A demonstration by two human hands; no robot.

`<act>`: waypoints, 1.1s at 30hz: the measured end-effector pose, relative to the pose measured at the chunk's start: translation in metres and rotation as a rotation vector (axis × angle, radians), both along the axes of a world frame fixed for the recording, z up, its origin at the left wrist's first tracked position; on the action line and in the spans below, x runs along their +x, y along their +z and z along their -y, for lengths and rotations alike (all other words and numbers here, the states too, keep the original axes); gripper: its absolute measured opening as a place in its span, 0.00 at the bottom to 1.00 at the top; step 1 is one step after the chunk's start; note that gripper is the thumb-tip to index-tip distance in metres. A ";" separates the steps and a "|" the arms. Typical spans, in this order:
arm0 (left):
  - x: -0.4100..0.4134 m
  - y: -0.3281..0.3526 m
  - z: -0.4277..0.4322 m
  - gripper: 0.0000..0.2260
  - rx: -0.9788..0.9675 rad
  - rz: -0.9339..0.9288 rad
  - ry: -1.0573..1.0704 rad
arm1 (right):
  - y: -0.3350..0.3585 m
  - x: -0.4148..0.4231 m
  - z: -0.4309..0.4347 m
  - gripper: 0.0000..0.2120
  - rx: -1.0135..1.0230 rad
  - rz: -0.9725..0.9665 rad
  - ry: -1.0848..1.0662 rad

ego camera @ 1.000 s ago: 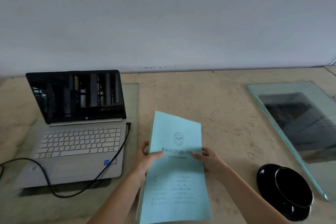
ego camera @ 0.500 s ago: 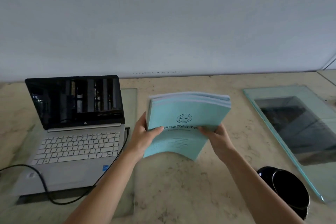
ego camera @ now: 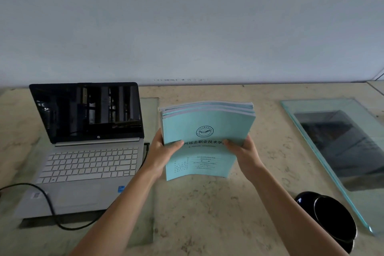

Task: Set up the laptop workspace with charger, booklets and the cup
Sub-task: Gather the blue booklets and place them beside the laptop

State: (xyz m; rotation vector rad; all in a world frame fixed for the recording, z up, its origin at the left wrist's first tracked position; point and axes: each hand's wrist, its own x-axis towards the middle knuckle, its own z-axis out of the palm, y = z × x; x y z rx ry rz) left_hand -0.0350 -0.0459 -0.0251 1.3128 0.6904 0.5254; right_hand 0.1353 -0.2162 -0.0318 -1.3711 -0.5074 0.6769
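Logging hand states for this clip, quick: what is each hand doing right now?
Left hand: grips the left edge of the booklets.
Right hand: grips their right edge.

The left forearm (ego camera: 128, 203) and right forearm (ego camera: 286, 203) are bare and extended forward from the lower edge of the view, converging slightly toward the middle. The left hand (ego camera: 164, 153) is set at the left edge of the booklets (ego camera: 207, 124), thumb laid across the front cover and fingers hidden behind. The right hand (ego camera: 244, 151) is set likewise at the right edge, so the stack is gripped between both hands and held tilted, cover toward the camera.
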 end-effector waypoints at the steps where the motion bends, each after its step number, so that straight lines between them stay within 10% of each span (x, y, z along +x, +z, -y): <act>1: 0.000 -0.001 0.000 0.16 0.007 0.000 -0.003 | 0.000 0.000 0.000 0.24 -0.003 -0.007 0.004; 8: 0.000 -0.018 -0.001 0.28 0.026 -0.071 -0.027 | 0.000 0.000 -0.002 0.23 -0.076 -0.005 -0.006; 33: 0.017 -0.070 -0.032 0.13 0.151 -0.297 -0.088 | -0.035 0.022 -0.037 0.18 -0.329 0.023 -0.110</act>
